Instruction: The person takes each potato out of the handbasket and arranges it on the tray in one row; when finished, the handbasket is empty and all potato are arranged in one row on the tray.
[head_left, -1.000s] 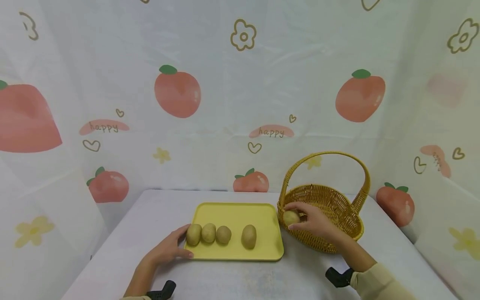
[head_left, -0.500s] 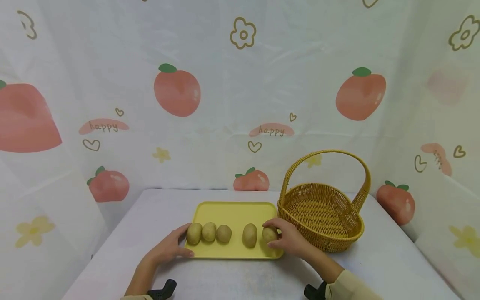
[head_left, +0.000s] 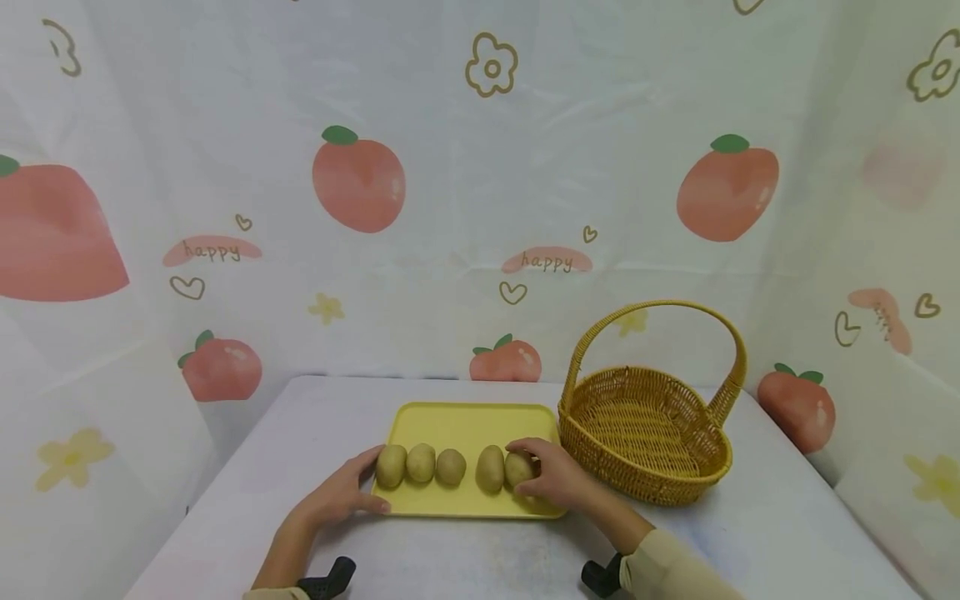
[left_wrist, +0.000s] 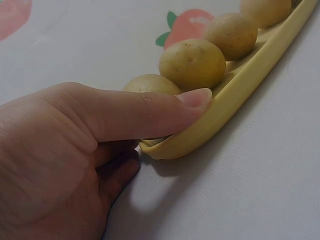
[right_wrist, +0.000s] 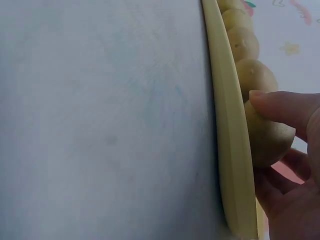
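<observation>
A yellow tray [head_left: 435, 417] lies on the table with a row of potatoes on it. My left hand [head_left: 339, 493] grips the tray's left end, its thumb over the front rim [left_wrist: 220, 117] and its fingers at the side by the leftmost potato [head_left: 391, 467]. Two more potatoes stand beside that one, the nearer being a potato [head_left: 421, 463] and then a rounder potato [head_left: 451, 467]. Past a gap is an oblong potato [head_left: 491, 469]. My right hand [head_left: 558, 477] holds the rightmost potato [right_wrist: 270, 137] between thumb and fingers, right against the oblong one.
A wicker basket [head_left: 645, 492] with a tall arched handle stands just right of the tray, with no potato visible inside. A white printed cloth [head_left: 450, 325] hangs behind the table [head_left: 420, 558].
My right hand has brought a potato from the basket leftward onto the tray and up against the oblong potato, which has shifted slightly left. The left hand has stayed at the tray.
</observation>
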